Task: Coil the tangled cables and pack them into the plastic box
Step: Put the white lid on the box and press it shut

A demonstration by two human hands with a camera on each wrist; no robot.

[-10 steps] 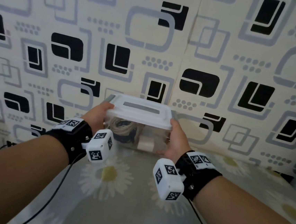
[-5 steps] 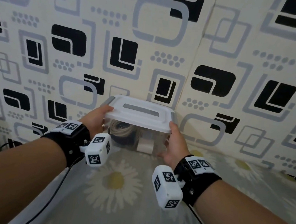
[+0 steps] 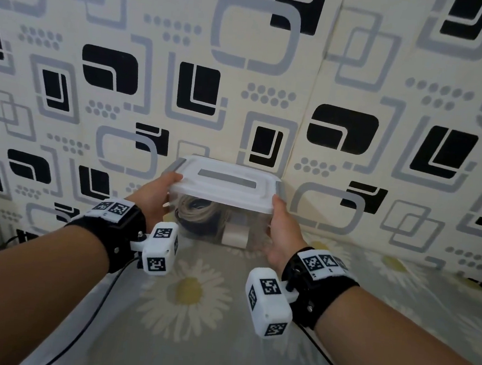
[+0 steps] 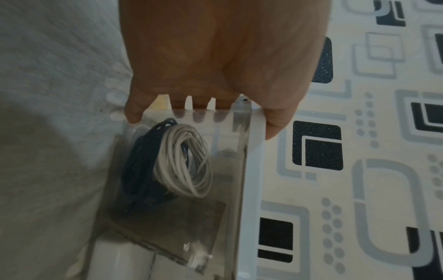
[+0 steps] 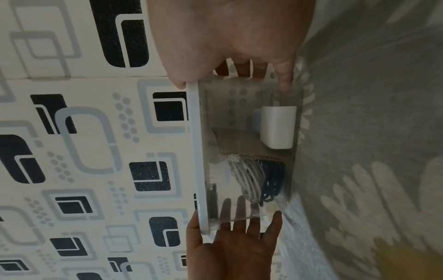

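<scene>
Since a second ago the plastic box [image 3: 225,210] sits a little farther from the person and nearer the wall, with both hands in the same places on its ends. The left hand [image 3: 156,197] clasps the left end, thumb on the edge of the white lid [image 3: 228,181] and fingers spread flat along the clear side wall. The right hand [image 3: 283,230] clasps the right end the same way, thumb at the lid rim, fingers down the wall. The lid is on. Through the clear wall a coiled white cable [image 4: 184,163] lies against a coiled dark blue cable [image 4: 139,166], and past a brown cardboard divider [image 5: 249,145] stands a white charger block [image 5: 278,127]. The box is low over a grey-green bedsheet [image 3: 218,342] printed with large white daisies; whether its base touches the sheet I cannot tell. Right behind it rises a cream wall [image 3: 245,65] patterned with black and grey rounded squares and dots. A thin black wire [image 3: 85,323] trails from the left wrist band across the sheet.
</scene>
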